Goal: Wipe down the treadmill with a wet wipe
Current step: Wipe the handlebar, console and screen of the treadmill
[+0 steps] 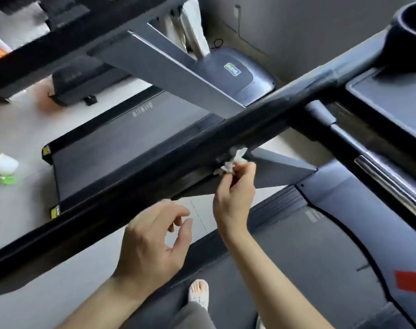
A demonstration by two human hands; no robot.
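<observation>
While the person is standing on the dark grey belt of the treadmill (pixel 285 269), the right hand (pixel 235 198) is reaching up to the long black padded handrail (pixel 154 169) that is running slantwise across the view. Its fingertips are pinching a small crumpled white wet wipe (pixel 234 160) and pressing it against the underside edge of that handrail. The left hand (pixel 152 243) is hovering just below the handrail and to the left of the right hand, fingers loosely curled and apart, holding nothing. Beyond the handrail, a second dark grey treadmill (pixel 121 143) is lying on the pale floor, with a silver upright post (pixel 176 74) slanting over it. Below the handrail, a foot in a pale slipper (pixel 198 293) is resting on the belt.
</observation>
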